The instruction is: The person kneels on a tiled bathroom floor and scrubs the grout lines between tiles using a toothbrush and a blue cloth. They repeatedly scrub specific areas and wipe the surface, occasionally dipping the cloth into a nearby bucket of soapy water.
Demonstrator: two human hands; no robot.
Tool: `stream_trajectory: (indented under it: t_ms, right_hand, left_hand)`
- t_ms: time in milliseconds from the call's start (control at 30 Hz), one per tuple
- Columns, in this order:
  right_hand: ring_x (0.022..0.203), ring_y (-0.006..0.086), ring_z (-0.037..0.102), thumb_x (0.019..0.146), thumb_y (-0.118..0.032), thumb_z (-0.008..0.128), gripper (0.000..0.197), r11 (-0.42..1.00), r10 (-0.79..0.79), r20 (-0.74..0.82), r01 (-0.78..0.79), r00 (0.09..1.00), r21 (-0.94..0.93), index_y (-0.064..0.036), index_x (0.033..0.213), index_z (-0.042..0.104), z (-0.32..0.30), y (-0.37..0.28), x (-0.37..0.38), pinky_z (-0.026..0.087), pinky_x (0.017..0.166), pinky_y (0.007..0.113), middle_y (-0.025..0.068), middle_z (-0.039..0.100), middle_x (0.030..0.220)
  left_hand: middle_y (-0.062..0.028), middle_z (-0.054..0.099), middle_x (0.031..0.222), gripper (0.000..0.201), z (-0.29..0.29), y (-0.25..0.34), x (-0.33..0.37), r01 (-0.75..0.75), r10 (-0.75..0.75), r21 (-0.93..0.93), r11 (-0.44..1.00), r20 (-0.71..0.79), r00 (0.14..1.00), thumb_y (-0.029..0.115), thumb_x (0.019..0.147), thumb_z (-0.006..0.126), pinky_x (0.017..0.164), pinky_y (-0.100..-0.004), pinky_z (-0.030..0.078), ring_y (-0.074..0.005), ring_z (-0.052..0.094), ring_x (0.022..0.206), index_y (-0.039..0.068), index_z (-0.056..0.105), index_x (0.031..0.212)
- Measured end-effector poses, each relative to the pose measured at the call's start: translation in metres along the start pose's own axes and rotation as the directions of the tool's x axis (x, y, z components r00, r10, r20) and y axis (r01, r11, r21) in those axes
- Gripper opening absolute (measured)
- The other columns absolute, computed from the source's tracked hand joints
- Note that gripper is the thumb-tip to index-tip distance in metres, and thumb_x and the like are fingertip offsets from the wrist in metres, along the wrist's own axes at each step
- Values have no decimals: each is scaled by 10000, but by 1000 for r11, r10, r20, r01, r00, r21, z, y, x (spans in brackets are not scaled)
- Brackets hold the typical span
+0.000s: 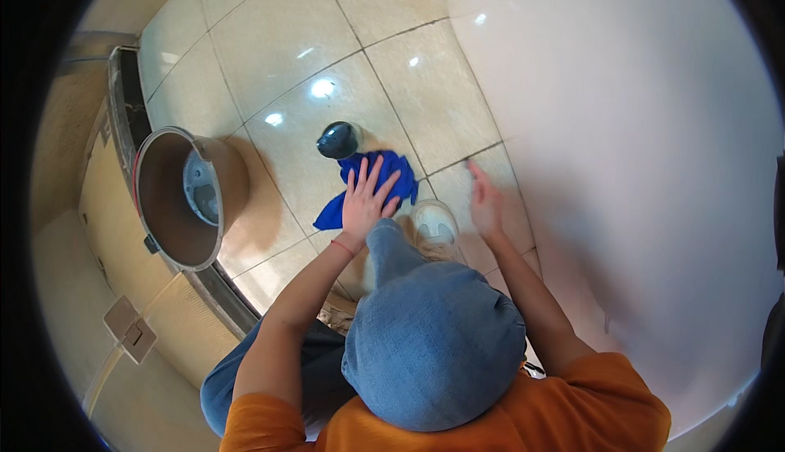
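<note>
My left hand [370,200] presses flat on a crumpled blue cloth [396,175] on the tiled floor, its fingers spread. A red string circles that wrist. Just beyond the cloth stands a container with a glossy dark top [337,139], perhaps a bottle; its exact kind is unclear. On the right, my right hand [486,203] reaches toward a dark joint between tiles [466,159]. Its index finger is stretched out with the tip at the joint, and the other fingers look partly curled and slightly blurred. Nothing shows in that hand.
A brown bucket [237,175] with a pale, shiny patch inside stands at the left. My raised denim knee [433,346] blocks the lower middle, and a white shoe [434,224] shows beyond it. A smooth pale wall [638,141] rises on the right.
</note>
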State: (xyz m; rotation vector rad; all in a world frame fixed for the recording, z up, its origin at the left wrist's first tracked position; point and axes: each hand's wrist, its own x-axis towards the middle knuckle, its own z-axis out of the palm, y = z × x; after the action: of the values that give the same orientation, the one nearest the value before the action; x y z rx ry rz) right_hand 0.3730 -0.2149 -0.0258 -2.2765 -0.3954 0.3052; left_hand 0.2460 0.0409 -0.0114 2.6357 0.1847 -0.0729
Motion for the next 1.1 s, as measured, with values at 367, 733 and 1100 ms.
stream_trajectory:
  t_ms: [367, 733, 1100]
  right_hand:
    - [950, 374, 692, 929, 36, 536, 586, 971, -43, 91, 63, 995, -232, -268, 1426, 604, 6, -7, -8, 541, 771, 445, 173, 721, 1122]
    - [983, 390, 690, 947, 34, 508, 543, 976, 134, -48, -141, 990, -165, -186, 1437, 592, 4, -13, 13, 547, 815, 447, 191, 718, 1145]
    - [1020, 365, 698, 946, 37, 492, 510, 968, 143, -34, -146, 989, -203, -165, 1393, 628, -7, -27, 23, 550, 842, 435, 164, 713, 1211]
  left_hand:
    - [-119, 308, 1676, 575, 12, 0, 27, -12, 14, 17, 1000, -91, 996, 387, 947, 665, 1210, -554, 297, -377, 290, 1536, 263, 547, 1495]
    - [-114, 306, 1678, 565, 10, -4, 21, -11, 11, 0, 1000, -78, 997, 380, 947, 667, 1219, -553, 284, -370, 283, 1540, 263, 556, 1488]
    - [-112, 304, 1679, 573, 9, -2, 24, -12, 12, 0, 1000, -73, 997, 381, 944, 672, 1217, -559, 282, -375, 275, 1544, 274, 550, 1493]
